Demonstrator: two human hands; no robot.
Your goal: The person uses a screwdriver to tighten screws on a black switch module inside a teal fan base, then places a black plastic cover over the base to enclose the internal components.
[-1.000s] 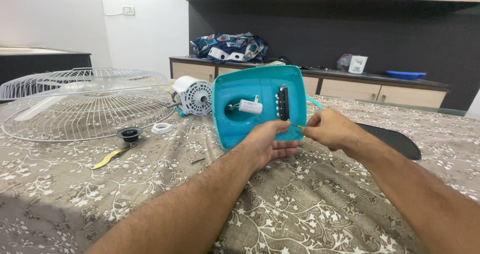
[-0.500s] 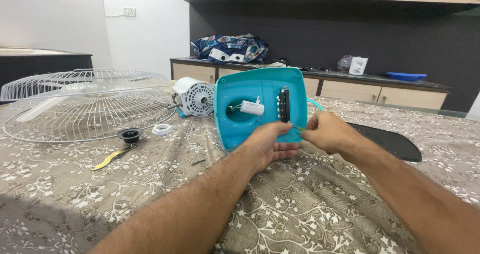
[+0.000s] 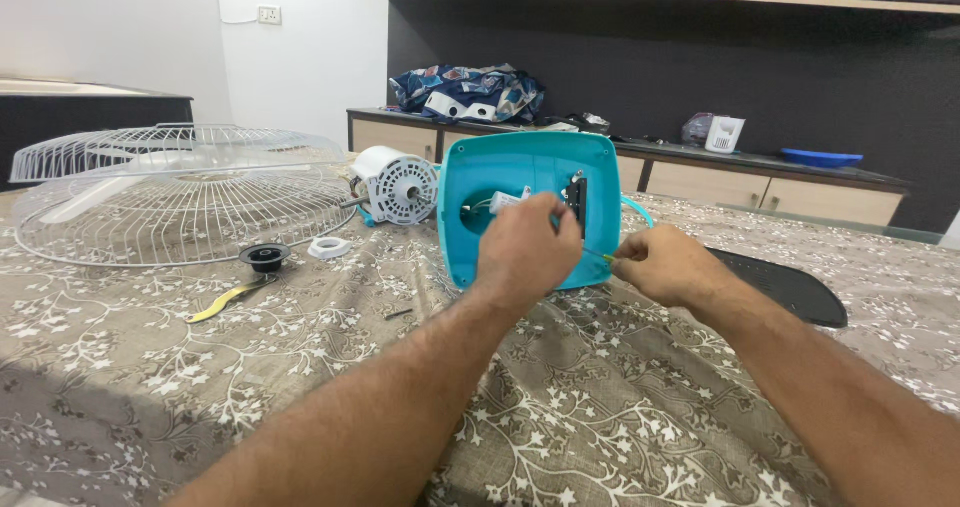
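— Where's the teal fan housing (image 3: 520, 172)?
— Upright just right of the white fan motor (image 3: 397, 184). Left hand (image 3: 525, 247) grips its front; right hand (image 3: 665, 265) pinches a thin green-handled screwdriver (image 3: 598, 255) beside it.

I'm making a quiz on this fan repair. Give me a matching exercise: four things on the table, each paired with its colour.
Things:
1. fan housing
2. fan guard
3. round cap
4. flat tool

Colours:
A. yellow
B. white wire
C. teal
D. black

Pairs: 1-C, 2-B, 3-D, 4-A
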